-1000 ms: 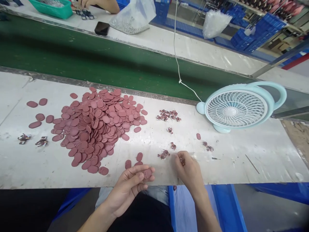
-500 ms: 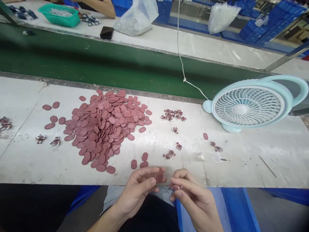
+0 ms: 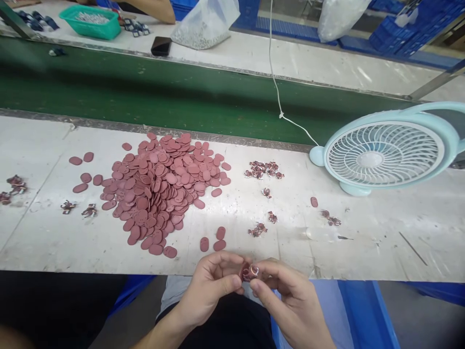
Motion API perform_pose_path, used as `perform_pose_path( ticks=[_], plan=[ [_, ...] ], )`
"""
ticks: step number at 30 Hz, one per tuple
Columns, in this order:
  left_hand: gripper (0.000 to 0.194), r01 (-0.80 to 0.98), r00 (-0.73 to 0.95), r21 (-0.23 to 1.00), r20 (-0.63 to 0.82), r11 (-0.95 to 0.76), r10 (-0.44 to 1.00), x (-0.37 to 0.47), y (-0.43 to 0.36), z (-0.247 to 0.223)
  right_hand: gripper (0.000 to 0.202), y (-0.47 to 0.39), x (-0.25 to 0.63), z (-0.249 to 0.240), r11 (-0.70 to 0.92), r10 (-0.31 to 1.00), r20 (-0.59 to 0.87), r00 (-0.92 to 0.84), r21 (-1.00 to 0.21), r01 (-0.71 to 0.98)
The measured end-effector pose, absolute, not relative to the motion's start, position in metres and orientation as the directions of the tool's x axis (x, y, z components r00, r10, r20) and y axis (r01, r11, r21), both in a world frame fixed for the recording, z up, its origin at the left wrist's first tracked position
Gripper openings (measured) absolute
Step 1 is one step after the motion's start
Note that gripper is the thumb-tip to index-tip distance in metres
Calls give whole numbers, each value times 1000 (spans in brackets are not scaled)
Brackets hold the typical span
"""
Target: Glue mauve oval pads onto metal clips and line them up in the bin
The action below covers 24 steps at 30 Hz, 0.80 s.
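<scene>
Near the table's front edge, my left hand (image 3: 214, 286) pinches a reddish oval piece (image 3: 243, 272). My right hand (image 3: 281, 291) holds a small metal-and-red part (image 3: 253, 272) between thumb and fingers, against the oval piece. Fingertips partly hide both items. A large pile of reddish oval pieces (image 3: 160, 189) lies beyond my left hand, with several loose ones around it. Small clusters of metal-and-red parts (image 3: 263, 169) sit beyond my right hand, and more (image 3: 89, 210) lie left of the pile.
A light blue fan (image 3: 385, 152) stands at the right, its white cable (image 3: 278, 97) crossing the green strip (image 3: 218, 106). A thin rod (image 3: 413, 248) lies at right. Across are a green basket (image 3: 90, 30), a phone (image 3: 161, 46), a plastic bag (image 3: 205, 31) and a person's arm (image 3: 156, 8).
My hands have come together, and the metal-and-red part now meets the oval piece. The view has shifted slightly, moving the fan and table items right in the picture.
</scene>
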State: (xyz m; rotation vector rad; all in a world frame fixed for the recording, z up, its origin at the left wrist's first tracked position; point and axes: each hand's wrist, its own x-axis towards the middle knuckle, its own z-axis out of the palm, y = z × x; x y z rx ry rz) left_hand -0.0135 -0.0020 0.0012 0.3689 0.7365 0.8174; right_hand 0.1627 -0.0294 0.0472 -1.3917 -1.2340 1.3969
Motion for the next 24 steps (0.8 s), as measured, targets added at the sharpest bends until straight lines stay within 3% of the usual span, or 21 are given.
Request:
perform_pose_path(
  ticks=[9, 15, 24],
  plan=[
    [11, -516, 433, 602, -430, 609, 792, -9, -4, 0, 12, -29, 164, 46, -225, 968, -240, -73, -959, 170],
    [11, -573, 375, 589, -430, 570, 821, 0, -10, 0, 10, -25, 161, 44, -397, 915, -396, -74, -918, -4],
    [8, -565, 299, 635, -437, 527, 848, 2, -18, -6, 10, -31, 155, 31, -373, 926, -377, 9, -920, -121]
  ],
)
